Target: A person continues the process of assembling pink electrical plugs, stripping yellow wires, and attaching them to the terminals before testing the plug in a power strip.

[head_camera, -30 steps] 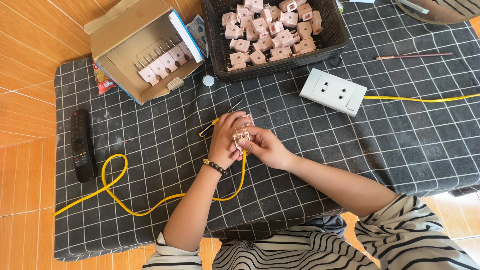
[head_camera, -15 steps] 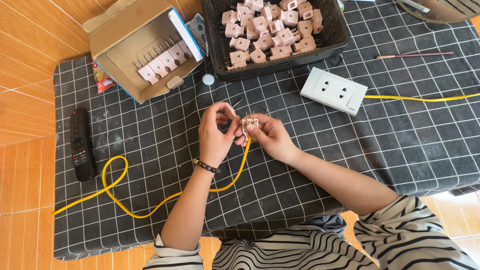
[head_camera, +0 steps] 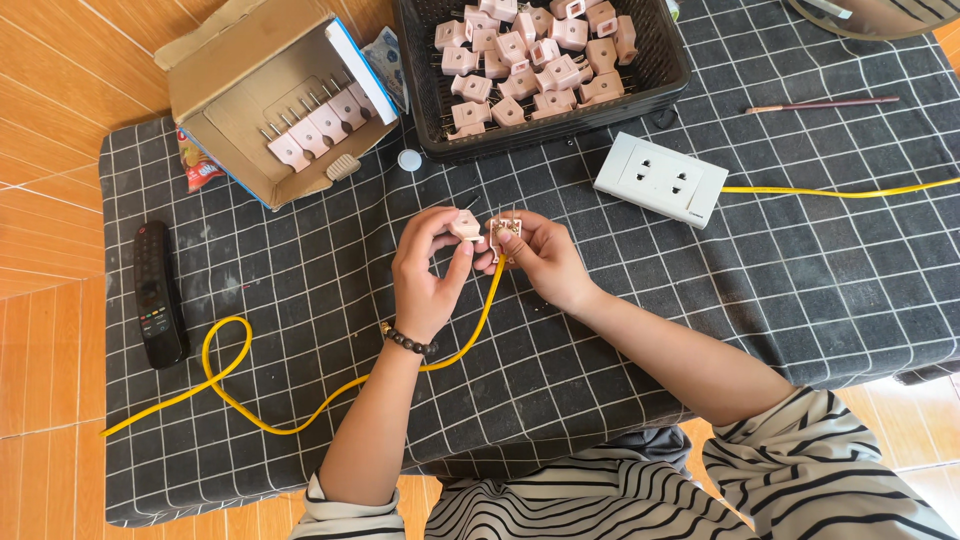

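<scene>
My left hand (head_camera: pixel 428 272) holds a small pink plug cover (head_camera: pixel 465 226) between thumb and fingers. Close beside it, my right hand (head_camera: pixel 541 259) grips the open pink plug body (head_camera: pixel 503 232), whose metal parts show. A yellow cable (head_camera: pixel 230 385) runs from that plug body down between my hands and loops across the dark checked cloth (head_camera: pixel 300 270) toward the left. A beaded bracelet sits on my left wrist. Both hands hover just above the cloth, nearly touching.
A black basket (head_camera: pixel 660 75) at the top holds several pink plug parts. A cardboard box (head_camera: pixel 250 85) lies open at the upper left with plugs lined inside. A white double socket (head_camera: pixel 660 180) with yellow cable, a black remote (head_camera: pixel 157 292), a white cap (head_camera: pixel 409 159) and a thin stick (head_camera: pixel 820 103) also lie here.
My hands have lifted slightly and drawn apart: the cover has come away in my left hand while my right keeps the plug body on the cable.
</scene>
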